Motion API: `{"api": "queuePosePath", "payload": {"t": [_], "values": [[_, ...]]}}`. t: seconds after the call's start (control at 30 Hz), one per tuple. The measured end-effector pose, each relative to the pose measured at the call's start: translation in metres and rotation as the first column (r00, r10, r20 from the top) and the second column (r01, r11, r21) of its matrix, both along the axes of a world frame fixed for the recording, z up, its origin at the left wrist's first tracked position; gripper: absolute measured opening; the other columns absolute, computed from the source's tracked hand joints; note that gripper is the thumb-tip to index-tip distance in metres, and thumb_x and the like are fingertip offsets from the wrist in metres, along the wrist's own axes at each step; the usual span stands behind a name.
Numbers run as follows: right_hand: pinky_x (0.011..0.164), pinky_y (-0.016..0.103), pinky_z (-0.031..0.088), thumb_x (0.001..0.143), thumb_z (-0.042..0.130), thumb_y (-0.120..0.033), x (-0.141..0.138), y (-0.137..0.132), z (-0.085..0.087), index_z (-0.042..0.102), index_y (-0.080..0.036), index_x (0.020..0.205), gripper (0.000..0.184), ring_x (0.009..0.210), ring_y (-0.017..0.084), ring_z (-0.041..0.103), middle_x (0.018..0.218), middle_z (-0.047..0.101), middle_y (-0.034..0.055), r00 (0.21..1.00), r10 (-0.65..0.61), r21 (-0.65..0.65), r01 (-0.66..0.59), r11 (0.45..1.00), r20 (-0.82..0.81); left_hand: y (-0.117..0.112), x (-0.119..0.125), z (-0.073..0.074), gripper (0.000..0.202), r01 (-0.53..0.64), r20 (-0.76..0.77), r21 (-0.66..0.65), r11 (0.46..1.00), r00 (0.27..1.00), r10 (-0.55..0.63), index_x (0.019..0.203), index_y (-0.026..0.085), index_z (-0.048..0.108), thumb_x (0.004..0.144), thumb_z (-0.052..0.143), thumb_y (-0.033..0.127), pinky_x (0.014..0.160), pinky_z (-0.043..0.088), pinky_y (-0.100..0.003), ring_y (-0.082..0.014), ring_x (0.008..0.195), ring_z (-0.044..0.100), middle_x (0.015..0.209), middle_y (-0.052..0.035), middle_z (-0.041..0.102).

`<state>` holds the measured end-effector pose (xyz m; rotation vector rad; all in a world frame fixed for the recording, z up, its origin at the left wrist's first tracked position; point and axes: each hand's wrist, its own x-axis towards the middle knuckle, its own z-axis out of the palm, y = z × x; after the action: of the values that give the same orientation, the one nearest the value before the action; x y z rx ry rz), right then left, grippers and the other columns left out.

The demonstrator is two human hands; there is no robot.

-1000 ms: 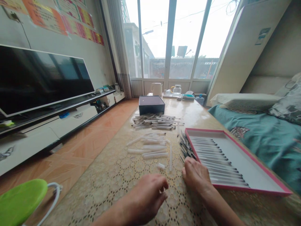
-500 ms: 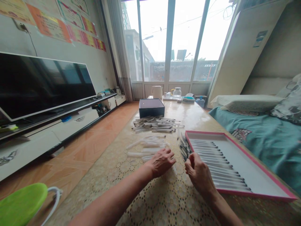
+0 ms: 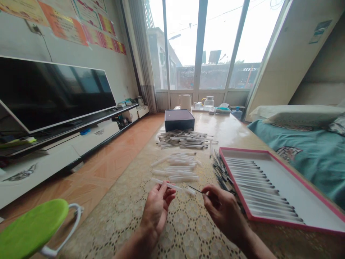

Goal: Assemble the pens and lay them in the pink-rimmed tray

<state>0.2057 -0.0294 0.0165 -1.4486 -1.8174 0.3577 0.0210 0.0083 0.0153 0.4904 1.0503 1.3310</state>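
Note:
My left hand (image 3: 159, 205) is closed on a translucent white pen barrel (image 3: 174, 186), pinched between thumb and fingers and held above the table. Between the fingertips of my right hand (image 3: 222, 207) is a thin black pen refill (image 3: 194, 189), its tip pointing left towards the barrel's end. Under that tip lies a short clear piece (image 3: 191, 191), too blurred to name surely. Several loose barrels (image 3: 183, 178) lie just beyond my left hand. Dark refills (image 3: 221, 174) are heaped beside the pink-rimmed tray (image 3: 237, 194), where a row of pens (image 3: 258, 187) with black ends lies.
Farther back, a pile of pens or barrels with dark ends (image 3: 185, 139) lies before a dark blue box (image 3: 179, 120). A jug (image 3: 184, 101) and a glass pot (image 3: 208, 103) stand at the table's far end. A green stool (image 3: 35, 226) is at the lower left.
My left hand has picked up a pen barrel and turned palm-up, moving left and nearer. My right hand has lifted a refill away from the heap. The view has shifted slightly.

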Motion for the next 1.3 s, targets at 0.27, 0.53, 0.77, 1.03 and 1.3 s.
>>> {"api": "queuePosePath", "payload": {"t": [0.27,0.53,0.77,1.03,1.3], "values": [[0.049,0.021,0.031,0.080,0.046,-0.023,-0.004,-0.001,-0.003,0.057,-0.019,0.077,0.013,0.046,0.010,0.045,0.052,0.048,-0.0051,0.995,0.039,-0.016,-0.038,0.999,0.093,0.002,0.005,-0.010,0.016,-0.053,0.064,-0.040,0.998,0.996,0.055,0.071,0.012,0.054,0.086,0.047,0.013,0.050,0.052,-0.018,-0.0086,0.052,0.061,0.065,-0.0050,0.064],[0.049,0.021,0.032,0.079,0.046,-0.022,-0.002,0.001,-0.004,0.057,-0.019,0.077,0.012,0.045,0.010,0.044,0.051,0.048,-0.0050,0.994,0.041,-0.026,-0.038,0.999,0.105,0.004,0.007,-0.012,0.013,-0.045,0.106,-0.054,0.998,0.993,0.050,0.072,0.013,0.053,0.084,0.051,0.013,0.052,0.054,-0.019,-0.0093,0.053,0.062,0.066,-0.0051,0.065],[0.050,0.021,0.031,0.079,0.046,-0.022,-0.001,0.001,-0.006,0.056,-0.020,0.078,0.010,0.046,0.010,0.043,0.052,0.046,-0.0058,0.995,0.030,-0.040,-0.026,0.999,0.099,0.003,0.009,-0.010,0.015,-0.017,0.089,-0.063,0.998,0.996,0.023,0.071,0.013,0.052,0.086,0.048,0.013,0.053,0.055,-0.019,-0.0093,0.054,0.063,0.064,-0.0050,0.064],[0.048,0.021,0.028,0.079,0.047,-0.023,0.007,0.003,-0.011,0.055,-0.020,0.073,0.011,0.046,0.009,0.039,0.051,0.040,-0.0063,0.994,0.004,-0.045,0.000,0.999,0.105,0.008,0.025,0.001,0.014,0.004,0.093,-0.042,0.999,0.996,0.000,0.073,0.012,0.052,0.086,0.049,0.014,0.051,0.054,-0.018,-0.0083,0.052,0.062,0.068,-0.0065,0.067],[0.049,0.021,0.029,0.081,0.045,-0.023,0.007,0.003,-0.009,0.053,-0.019,0.071,0.014,0.047,0.010,0.040,0.052,0.039,-0.0058,0.992,-0.004,-0.050,0.010,0.999,0.123,0.008,0.025,-0.012,0.013,-0.005,0.102,-0.038,0.999,0.995,0.008,0.073,0.013,0.052,0.086,0.049,0.013,0.049,0.052,-0.016,-0.0086,0.053,0.062,0.068,-0.0065,0.067]]}}
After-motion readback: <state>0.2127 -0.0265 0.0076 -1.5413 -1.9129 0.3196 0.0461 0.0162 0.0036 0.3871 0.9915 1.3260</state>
